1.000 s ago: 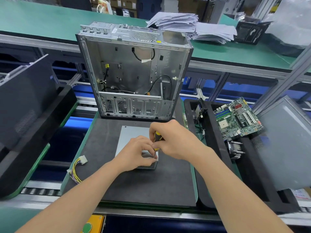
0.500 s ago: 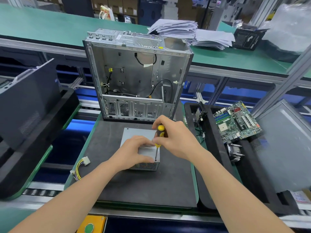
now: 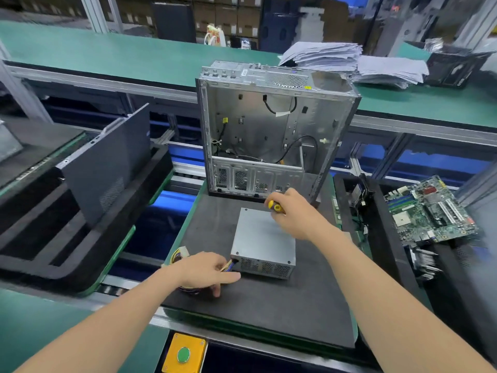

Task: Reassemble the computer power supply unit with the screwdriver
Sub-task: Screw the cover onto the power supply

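Observation:
A grey metal power supply unit (image 3: 262, 238) lies flat on a black foam mat (image 3: 269, 300), its vented side facing me. My right hand (image 3: 294, 212) is over its far right corner, closed around a screwdriver (image 3: 274, 205) with a yellow and black handle; the shaft is hidden by the hand. My left hand (image 3: 204, 270) is at the unit's near left corner, fingers around the yellow and dark cable bundle (image 3: 180, 254) that leaves the unit there.
An empty open computer case (image 3: 271, 130) stands upright at the mat's far edge. A black tray on the right holds a green motherboard (image 3: 427, 211). A dark side panel (image 3: 107, 162) leans in a black tray on the left. A yellow box with a green button (image 3: 184, 354) is at the near edge.
My left hand left the top of the unit and moved down-left to the cable bundle. My right hand lifted the screwdriver off the near corner and moved to the far right corner.

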A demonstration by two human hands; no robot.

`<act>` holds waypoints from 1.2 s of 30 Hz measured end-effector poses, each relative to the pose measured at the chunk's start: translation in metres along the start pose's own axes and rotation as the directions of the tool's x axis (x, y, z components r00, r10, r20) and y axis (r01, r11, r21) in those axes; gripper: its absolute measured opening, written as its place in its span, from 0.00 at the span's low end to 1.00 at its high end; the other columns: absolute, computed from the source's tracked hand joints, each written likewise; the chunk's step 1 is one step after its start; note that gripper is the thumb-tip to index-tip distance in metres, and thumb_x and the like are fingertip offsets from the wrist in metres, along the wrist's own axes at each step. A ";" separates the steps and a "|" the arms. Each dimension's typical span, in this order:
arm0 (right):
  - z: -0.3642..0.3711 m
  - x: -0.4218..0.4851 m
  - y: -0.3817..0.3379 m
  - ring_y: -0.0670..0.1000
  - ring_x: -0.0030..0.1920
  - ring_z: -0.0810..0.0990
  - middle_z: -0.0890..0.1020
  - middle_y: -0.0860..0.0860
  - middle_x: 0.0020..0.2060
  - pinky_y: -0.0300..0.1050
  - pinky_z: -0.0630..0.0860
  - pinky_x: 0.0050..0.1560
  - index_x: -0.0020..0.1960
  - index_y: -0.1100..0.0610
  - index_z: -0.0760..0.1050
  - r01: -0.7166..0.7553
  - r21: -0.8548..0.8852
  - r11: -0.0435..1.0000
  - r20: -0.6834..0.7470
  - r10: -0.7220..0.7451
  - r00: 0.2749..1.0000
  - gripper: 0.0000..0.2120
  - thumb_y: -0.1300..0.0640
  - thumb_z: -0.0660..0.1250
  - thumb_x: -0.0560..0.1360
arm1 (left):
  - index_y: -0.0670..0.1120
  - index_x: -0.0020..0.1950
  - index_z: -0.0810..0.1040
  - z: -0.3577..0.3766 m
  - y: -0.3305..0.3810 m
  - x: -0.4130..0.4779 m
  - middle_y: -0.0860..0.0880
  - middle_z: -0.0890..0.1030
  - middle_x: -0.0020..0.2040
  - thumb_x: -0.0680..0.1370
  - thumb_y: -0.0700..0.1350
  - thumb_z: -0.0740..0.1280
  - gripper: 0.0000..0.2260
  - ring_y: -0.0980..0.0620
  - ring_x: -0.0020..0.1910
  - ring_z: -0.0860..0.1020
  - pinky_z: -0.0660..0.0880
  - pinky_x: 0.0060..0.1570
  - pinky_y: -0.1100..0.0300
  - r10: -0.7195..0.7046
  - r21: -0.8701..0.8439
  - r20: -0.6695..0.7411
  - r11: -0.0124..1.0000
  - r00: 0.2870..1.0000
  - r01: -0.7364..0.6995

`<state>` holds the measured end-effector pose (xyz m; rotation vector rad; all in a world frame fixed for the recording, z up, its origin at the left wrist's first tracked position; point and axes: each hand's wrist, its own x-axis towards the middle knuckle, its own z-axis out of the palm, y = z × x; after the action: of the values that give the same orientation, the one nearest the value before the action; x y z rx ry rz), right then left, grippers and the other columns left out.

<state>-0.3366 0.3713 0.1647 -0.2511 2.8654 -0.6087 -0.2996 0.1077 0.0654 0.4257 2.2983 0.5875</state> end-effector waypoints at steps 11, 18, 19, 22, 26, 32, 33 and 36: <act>0.017 0.017 0.055 0.55 0.55 0.79 0.81 0.49 0.59 0.49 0.76 0.50 0.59 0.49 0.75 -0.280 -0.108 0.954 0.095 0.290 0.952 0.27 0.31 0.73 0.71 | 0.46 0.34 0.76 0.009 0.029 0.022 0.53 0.80 0.31 0.79 0.71 0.56 0.31 0.53 0.26 0.79 0.71 0.38 0.57 -0.252 -0.421 -0.270 0.899 0.929 0.121; 0.015 0.007 0.078 0.54 0.49 0.80 0.80 0.49 0.51 0.47 0.74 0.45 0.53 0.49 0.74 -0.379 -0.054 0.924 0.061 0.382 0.922 0.28 0.27 0.71 0.68 | 0.43 0.44 0.78 -0.022 0.061 0.062 0.46 0.84 0.38 0.82 0.63 0.59 0.24 0.46 0.33 0.85 0.76 0.33 0.59 -0.310 -0.356 -0.524 0.926 0.794 0.126; 0.015 0.006 0.082 0.54 0.50 0.81 0.80 0.49 0.52 0.47 0.76 0.46 0.54 0.50 0.75 -0.381 -0.039 0.924 0.067 0.383 0.921 0.28 0.28 0.71 0.69 | 0.42 0.45 0.80 -0.026 0.065 0.069 0.45 0.85 0.38 0.82 0.62 0.61 0.24 0.45 0.34 0.85 0.78 0.37 0.58 -0.305 -0.350 -0.548 0.929 0.779 0.117; 0.017 0.004 0.091 0.55 0.50 0.82 0.80 0.51 0.50 0.48 0.79 0.49 0.55 0.52 0.77 -0.377 0.007 0.926 0.081 0.375 0.924 0.28 0.30 0.71 0.72 | 0.42 0.44 0.84 -0.038 0.072 0.088 0.46 0.86 0.39 0.82 0.60 0.65 0.22 0.46 0.36 0.84 0.80 0.36 0.57 -0.292 -0.381 -0.563 0.922 0.773 0.071; 0.022 0.003 0.091 0.53 0.35 0.75 0.76 0.49 0.36 0.45 0.70 0.34 0.38 0.55 0.69 -0.372 0.067 0.926 0.042 0.370 0.928 0.26 0.34 0.73 0.72 | 0.41 0.44 0.82 -0.051 0.072 0.111 0.43 0.85 0.41 0.82 0.60 0.64 0.23 0.45 0.37 0.79 0.76 0.40 0.55 -0.200 -0.287 -0.581 0.958 0.789 0.031; 0.028 0.009 0.084 0.50 0.28 0.68 0.70 0.48 0.31 0.44 0.63 0.29 0.34 0.54 0.63 -0.453 0.168 0.875 0.018 0.457 0.889 0.29 0.35 0.75 0.70 | 0.49 0.49 0.84 -0.084 0.058 0.138 0.50 0.84 0.45 0.82 0.61 0.64 0.17 0.47 0.49 0.80 0.74 0.48 0.54 0.010 -0.083 -0.510 0.995 0.860 -0.061; 0.029 0.011 0.082 0.50 0.29 0.69 0.72 0.48 0.31 0.44 0.63 0.29 0.34 0.54 0.64 -0.470 0.176 0.865 0.018 0.475 0.880 0.28 0.34 0.75 0.70 | 0.48 0.50 0.84 -0.089 0.056 0.141 0.50 0.84 0.45 0.82 0.61 0.64 0.18 0.47 0.48 0.80 0.75 0.48 0.54 0.054 -0.029 -0.499 0.996 0.865 -0.079; 0.032 0.013 0.078 0.49 0.30 0.71 0.73 0.47 0.34 0.44 0.64 0.29 0.36 0.53 0.66 -0.511 0.184 0.840 0.007 0.518 0.855 0.28 0.33 0.75 0.69 | 0.48 0.44 0.83 -0.105 0.050 0.148 0.48 0.83 0.39 0.82 0.60 0.66 0.18 0.46 0.42 0.80 0.75 0.43 0.54 0.178 0.092 -0.473 0.984 0.863 -0.153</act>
<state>-0.3517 0.4267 0.1018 0.5554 2.7069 -0.7505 -0.4696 0.1868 0.0756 0.5560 2.7755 0.7929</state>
